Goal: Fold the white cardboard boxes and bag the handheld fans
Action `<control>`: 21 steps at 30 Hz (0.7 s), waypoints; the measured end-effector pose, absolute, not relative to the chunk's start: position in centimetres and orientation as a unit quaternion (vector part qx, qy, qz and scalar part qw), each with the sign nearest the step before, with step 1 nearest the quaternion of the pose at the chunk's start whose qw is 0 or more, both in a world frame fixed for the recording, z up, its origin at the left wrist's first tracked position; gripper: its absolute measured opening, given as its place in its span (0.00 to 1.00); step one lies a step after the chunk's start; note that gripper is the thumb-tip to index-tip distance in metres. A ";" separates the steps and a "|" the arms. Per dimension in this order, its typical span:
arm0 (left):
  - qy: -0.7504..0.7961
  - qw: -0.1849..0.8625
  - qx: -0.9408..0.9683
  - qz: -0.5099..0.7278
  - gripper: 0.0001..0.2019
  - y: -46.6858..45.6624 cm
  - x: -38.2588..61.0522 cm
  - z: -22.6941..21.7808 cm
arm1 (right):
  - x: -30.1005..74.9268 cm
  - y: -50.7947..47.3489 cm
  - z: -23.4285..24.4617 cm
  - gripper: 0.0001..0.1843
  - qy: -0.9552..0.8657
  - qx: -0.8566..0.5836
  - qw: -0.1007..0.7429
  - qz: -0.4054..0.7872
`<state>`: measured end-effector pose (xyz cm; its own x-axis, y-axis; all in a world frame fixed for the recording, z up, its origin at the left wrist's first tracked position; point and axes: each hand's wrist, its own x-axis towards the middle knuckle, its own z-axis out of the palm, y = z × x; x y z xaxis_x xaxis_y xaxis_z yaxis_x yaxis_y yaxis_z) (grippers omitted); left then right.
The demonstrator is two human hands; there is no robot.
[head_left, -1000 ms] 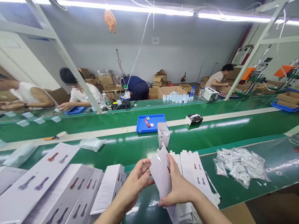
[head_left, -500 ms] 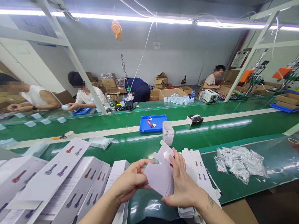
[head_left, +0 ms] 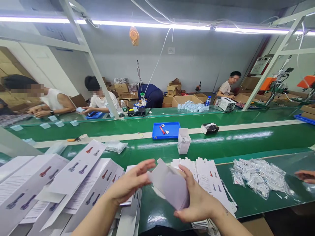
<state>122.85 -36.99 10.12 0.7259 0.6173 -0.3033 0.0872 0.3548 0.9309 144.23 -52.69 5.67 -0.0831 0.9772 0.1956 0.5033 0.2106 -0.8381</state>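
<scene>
My right hand [head_left: 197, 200] grips a white folded carton [head_left: 169, 186] from its right side, holding it tilted above the green bench. My left hand [head_left: 129, 183] touches the carton's left edge with fingers partly curled around it. Behind the carton lies a stack of flat white cartons [head_left: 209, 178] printed with small red and grey tool pictures. To my left are several assembled white boxes [head_left: 73, 183] with the same pictures.
A pile of small clear bags [head_left: 258, 175] lies at right, with another person's hand [head_left: 305, 176] beside it. An upright open white box [head_left: 183, 141], a blue tray [head_left: 166, 130] and a black item [head_left: 210, 128] sit on the green conveyor. Several workers sit across the line.
The carton has been turned and lowered from upright to a flatter tilt between my hands. The view shifted left. A person's hand has appeared at the right edge.
</scene>
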 end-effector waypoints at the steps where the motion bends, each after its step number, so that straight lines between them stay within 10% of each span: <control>1: 0.298 0.750 0.544 0.229 0.38 -36.2 122.4 10.8 | 144.6 -52.7 6.4 0.65 -0.653 -0.534 0.397 0.361; 11: 0.182 0.430 0.884 -0.031 0.21 -38.7 125.4 19.4 | 144.0 -49.8 8.6 0.69 -0.689 -0.383 0.320 0.525; 21: 0.407 0.409 0.811 0.097 0.02 -36.9 125.0 14.3 | 139.0 -50.3 8.2 0.42 -0.628 -0.620 0.456 0.114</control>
